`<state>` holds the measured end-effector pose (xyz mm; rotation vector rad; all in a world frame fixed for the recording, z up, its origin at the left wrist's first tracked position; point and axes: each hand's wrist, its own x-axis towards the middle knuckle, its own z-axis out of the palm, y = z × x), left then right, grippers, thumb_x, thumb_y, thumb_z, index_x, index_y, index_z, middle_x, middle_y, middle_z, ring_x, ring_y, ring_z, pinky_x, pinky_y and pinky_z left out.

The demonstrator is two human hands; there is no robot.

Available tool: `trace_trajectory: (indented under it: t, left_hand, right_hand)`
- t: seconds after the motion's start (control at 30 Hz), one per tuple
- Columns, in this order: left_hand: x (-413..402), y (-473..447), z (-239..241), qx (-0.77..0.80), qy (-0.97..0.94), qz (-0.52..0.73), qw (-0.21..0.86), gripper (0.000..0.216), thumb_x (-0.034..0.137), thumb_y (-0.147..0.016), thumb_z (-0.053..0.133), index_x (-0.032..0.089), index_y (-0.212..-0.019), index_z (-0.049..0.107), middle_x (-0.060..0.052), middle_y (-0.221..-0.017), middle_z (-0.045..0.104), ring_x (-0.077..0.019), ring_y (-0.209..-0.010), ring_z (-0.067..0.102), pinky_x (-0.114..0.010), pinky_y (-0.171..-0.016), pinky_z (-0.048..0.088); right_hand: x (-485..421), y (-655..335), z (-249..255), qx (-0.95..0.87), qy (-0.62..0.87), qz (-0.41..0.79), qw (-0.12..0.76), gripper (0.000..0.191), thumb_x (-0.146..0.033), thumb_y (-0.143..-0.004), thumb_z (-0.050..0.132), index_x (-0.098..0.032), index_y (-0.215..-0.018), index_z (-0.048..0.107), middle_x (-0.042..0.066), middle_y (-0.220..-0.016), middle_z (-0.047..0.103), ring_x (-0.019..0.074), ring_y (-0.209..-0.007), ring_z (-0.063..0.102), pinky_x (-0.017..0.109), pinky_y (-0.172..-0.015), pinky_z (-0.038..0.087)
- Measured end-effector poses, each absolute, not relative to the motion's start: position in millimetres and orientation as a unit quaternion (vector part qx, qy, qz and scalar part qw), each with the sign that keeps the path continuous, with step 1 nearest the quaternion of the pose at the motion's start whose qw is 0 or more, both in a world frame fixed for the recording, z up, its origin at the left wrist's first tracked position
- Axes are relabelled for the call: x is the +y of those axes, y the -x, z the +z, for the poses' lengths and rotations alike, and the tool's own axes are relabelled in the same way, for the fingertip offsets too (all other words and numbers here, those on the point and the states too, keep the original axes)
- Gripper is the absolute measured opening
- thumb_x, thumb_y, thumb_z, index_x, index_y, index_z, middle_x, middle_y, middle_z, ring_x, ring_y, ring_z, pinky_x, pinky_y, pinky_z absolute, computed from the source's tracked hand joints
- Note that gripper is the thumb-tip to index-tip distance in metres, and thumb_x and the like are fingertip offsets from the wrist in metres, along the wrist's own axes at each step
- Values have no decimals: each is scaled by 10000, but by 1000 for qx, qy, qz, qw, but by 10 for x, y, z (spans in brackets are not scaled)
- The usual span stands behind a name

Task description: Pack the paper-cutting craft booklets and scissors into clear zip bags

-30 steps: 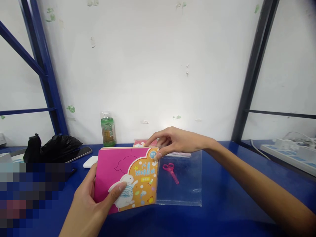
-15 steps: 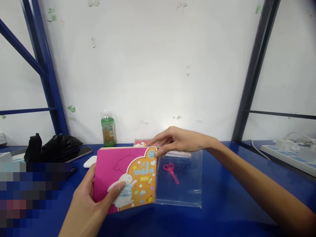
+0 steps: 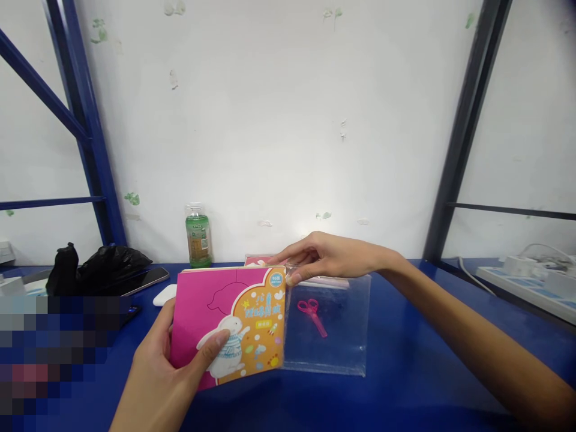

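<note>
Two bare hands are seen above a blue tabletop (image 3: 396,360). By the left hand (image 3: 162,360) a pink-and-orange booklet (image 3: 254,324) is gripped at its left side: thumb laid flat on the cover, tip on the printed rabbit, remaining fingers hidden behind. By the right hand (image 3: 330,257) the upper-left edge of a clear plastic sleeve (image 3: 339,351) is pinched, thumb in front at the booklet's upper-right corner, fingers bent and reaching behind; a narrow gap is left between thumb and fingers farther back. Whether the booklet is also nipped there cannot be told. Below the right fingers, pink scissors (image 3: 314,318) are seen at the sleeve; inside or under it cannot be told. Just beyond the right fingertips a red printed item (image 3: 254,261) is partly covered. Beyond the left fingers, a white case (image 3: 164,295) and, farther, a green-labelled bottle (image 3: 198,243) are noted.
</note>
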<state>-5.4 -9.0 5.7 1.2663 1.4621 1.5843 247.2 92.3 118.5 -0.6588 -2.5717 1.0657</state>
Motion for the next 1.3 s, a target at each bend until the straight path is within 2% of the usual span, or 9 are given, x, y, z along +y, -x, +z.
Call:
trace_trajectory:
  t: [0.27, 0.5, 0.67, 0.77, 0.97, 1.17, 1.23, 1.3]
  left_hand:
    - [-89, 39, 59, 557, -479, 608, 303, 719, 608, -619, 837, 278, -1210, 595, -40, -1058, 812, -328, -866, 793, -338, -618, 675]
    - [-79, 57, 47, 557, -481, 600, 313, 728, 580, -622, 849, 284, -1234, 586, -43, -1075, 814, -327, -857, 795, -349, -637, 679]
    - [-11, 120, -37, 526, -504, 586, 355, 795, 501, -622, 887, 317, -1319, 552, -22, -1111, 815, -354, -965, 782, -401, -741, 684]
    - [28, 143, -83, 518, -514, 581, 360, 779, 463, -611, 905, 335, -1301, 566, -9, -1122, 812, -347, -897, 794, -403, -717, 688]
    - [20, 105, -74, 512, -508, 595, 354, 765, 478, -632, 900, 363, -1304, 553, 0, -1155, 788, -349, -975, 773, -409, -769, 683]
    - [6, 41, -56, 498, -520, 602, 345, 763, 498, -652, 882, 331, -1319, 552, -16, -1139, 777, -338, -967, 770, -396, -778, 676]
    - [0, 26, -60, 503, -530, 597, 331, 749, 495, -656, 878, 332, -1313, 558, -14, -1122, 781, -333, -956, 771, -392, -767, 675]
    - [-20, 5, -56, 505, -535, 597, 320, 721, 511, -679, 858, 341, -1311, 554, -7, -1124, 776, -322, -972, 766, -384, -778, 672]
  right_hand:
    - [911, -2463, 1204, -898, 225, 351, 137, 453, -230, -956, 683, -214, -1406, 631, 73, -1312, 725, 231, -1157, 692, 326, -977, 558]
    - [940, -2472, 1180, -906, 222, 336, 128, 478, -249, -974, 661, -206, -1445, 591, 75, -1207, 766, 231, -1134, 688, 359, -980, 551]
    - [944, -2447, 1155, -911, 219, 325, 128, 444, -343, -963, 680, -221, -1389, 648, 77, -1322, 714, 236, -1108, 691, 321, -900, 569]
    - [921, -2432, 1156, -909, 213, 333, 134, 442, -348, -959, 687, -245, -1387, 651, 61, -1273, 737, 230, -1069, 700, 308, -856, 573]
    - [887, -2385, 1116, -906, 206, 328, 170, 413, -342, -980, 658, -242, -1380, 650, 72, -1190, 764, 206, -975, 714, 271, -776, 571]
    - [788, -2299, 1091, -902, 186, 334, 202, 440, -296, -985, 649, -261, -1420, 586, 69, -1249, 728, 211, -1093, 695, 307, -866, 579]
    - [738, -2306, 1127, -899, 196, 329, 211, 464, -331, -969, 675, -260, -1418, 579, 71, -1240, 728, 217, -1110, 689, 314, -885, 570]
    - [704, -2331, 1167, -907, 230, 291, 199, 486, -410, -933, 713, -249, -1380, 615, 72, -1198, 739, 221, -1068, 693, 292, -833, 560]
